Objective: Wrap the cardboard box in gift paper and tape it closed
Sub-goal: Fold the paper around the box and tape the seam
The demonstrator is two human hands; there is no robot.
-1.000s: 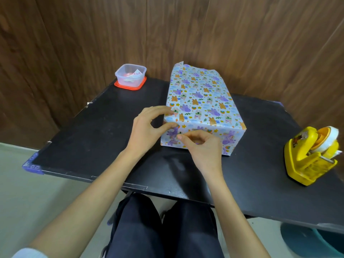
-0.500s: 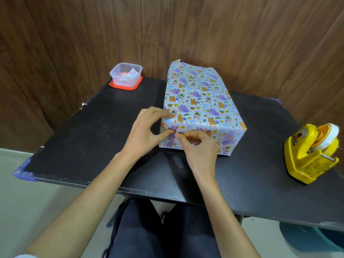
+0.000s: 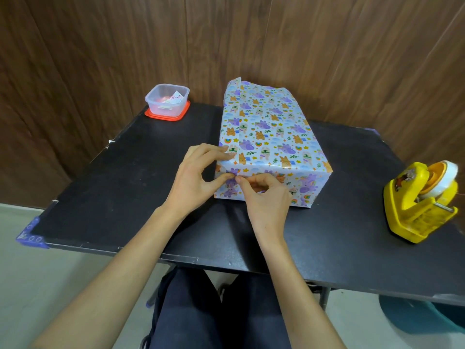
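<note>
The box (image 3: 269,132) lies lengthwise on the black table (image 3: 125,177), fully covered in white gift paper printed with purple and orange animals. A loose paper flap stands up at its far left corner. Both hands work at the near end face. My left hand (image 3: 198,177) pinches the paper at the near left corner, forefinger on the top edge, thumb on the end face. My right hand (image 3: 264,195) pinches a fold of paper on the end face, its fingertips meeting my left thumb. The yellow tape dispenser (image 3: 420,202) stands at the right, apart from both hands.
A clear plastic tub (image 3: 167,100) sits on an orange lid at the table's far left corner. A wooden wall rises just behind the table. My knees are under the near edge. A teal bin (image 3: 422,316) stands on the floor at lower right.
My hands have stayed at the near left corner of the box, with the fingers shifting slightly along the fold. The box has not moved; the view has shifted a little.
</note>
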